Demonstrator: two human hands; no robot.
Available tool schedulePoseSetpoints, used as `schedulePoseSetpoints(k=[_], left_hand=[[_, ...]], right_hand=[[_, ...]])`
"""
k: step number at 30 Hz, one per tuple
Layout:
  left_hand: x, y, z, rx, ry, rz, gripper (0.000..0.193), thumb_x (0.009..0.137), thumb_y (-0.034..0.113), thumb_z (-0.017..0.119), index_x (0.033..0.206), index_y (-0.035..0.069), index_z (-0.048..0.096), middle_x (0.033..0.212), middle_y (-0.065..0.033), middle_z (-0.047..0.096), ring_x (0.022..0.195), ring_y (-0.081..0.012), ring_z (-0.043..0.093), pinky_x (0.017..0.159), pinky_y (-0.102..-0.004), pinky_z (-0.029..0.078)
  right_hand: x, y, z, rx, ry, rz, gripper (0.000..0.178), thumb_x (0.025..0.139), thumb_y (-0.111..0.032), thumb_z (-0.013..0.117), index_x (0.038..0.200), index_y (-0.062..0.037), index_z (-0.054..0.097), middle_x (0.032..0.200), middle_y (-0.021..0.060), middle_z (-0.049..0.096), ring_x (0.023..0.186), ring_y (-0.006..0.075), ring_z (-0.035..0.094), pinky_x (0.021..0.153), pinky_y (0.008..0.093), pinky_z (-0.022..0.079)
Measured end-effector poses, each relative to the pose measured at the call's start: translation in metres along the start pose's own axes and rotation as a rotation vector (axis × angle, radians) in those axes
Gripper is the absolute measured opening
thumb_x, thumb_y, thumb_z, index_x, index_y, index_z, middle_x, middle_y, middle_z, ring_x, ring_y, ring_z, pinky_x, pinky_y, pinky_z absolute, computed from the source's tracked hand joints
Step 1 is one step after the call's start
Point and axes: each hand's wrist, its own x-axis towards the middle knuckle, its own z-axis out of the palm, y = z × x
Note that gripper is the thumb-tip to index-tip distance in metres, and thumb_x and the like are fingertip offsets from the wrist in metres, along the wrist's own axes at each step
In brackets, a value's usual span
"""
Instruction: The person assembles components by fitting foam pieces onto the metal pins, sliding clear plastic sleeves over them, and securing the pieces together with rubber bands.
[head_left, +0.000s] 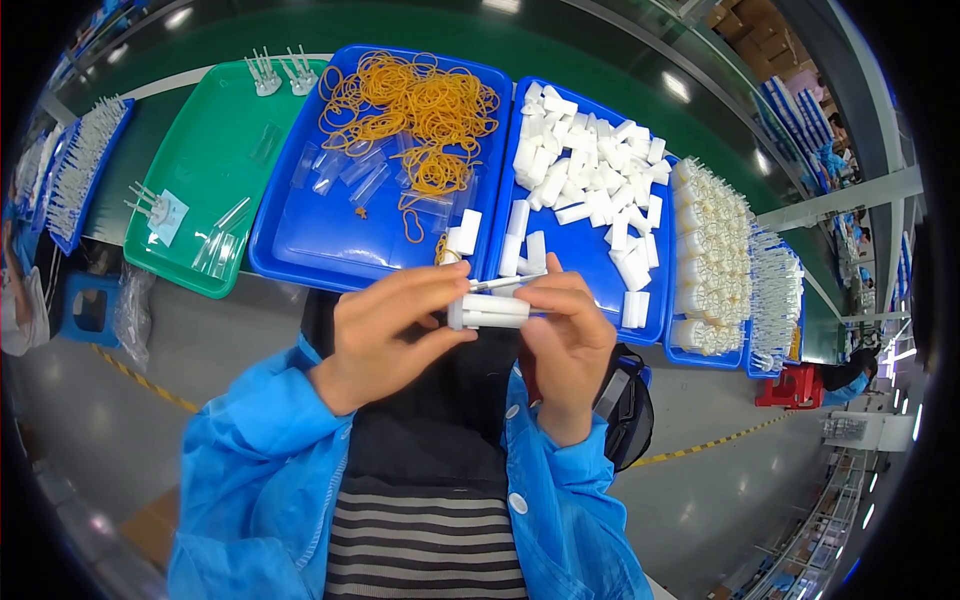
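Observation:
My left hand (385, 330) pinches one end of a white plastic part (490, 312) with round prongs or tubes lying sideways. My right hand (570, 335) has its fingers closed at the other end of that same part. A thin pale rod (508, 282) runs along its upper side; how it joins the part I cannot tell. Just beyond my hands, white foam-like blocks (463, 236) stand at the near right corner of a blue tray (330, 240). In that tray lie a heap of orange rubber bands (410, 105) and several clear plastic sleeves (368, 187).
Right of it, a second blue tray (585, 275) holds a pile of white blocks (590, 165). Farther right are stacked banded white assemblies (712, 250) and pronged parts (770, 300). A green tray (190, 130) at left bears pronged parts (152, 204) and clear sleeves (222, 245).

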Motion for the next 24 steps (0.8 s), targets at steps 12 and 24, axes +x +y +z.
schedulePoseSetpoints(k=[12,24], left_hand=[[-0.011,-0.020,-0.008,-0.881,0.034,-0.493,0.043,0.078,-0.014,0.070,0.118,-0.005,0.058,0.123,-0.0169,0.057,0.114,-0.0256,0.060,0.091,-0.0358,0.056],[-0.010,-0.016,-0.008,-0.830,0.020,-0.557,0.049,0.067,-0.017,0.077,0.114,-0.004,0.067,0.111,-0.0114,0.058,0.108,-0.0255,0.063,0.094,-0.0401,0.057]], right_hand=[[0.026,0.038,-0.041,-0.920,-0.122,0.050,0.023,0.070,-0.001,0.074,0.089,-0.0027,0.060,0.085,0.0126,0.061,0.080,0.0292,0.061,0.073,0.0360,0.050],[0.017,0.022,-0.048,-0.075,0.222,0.357,0.014,0.082,0.008,0.066,0.095,0.0035,0.064,0.091,0.0076,0.065,0.074,0.0129,0.066,0.064,0.0223,0.053]])
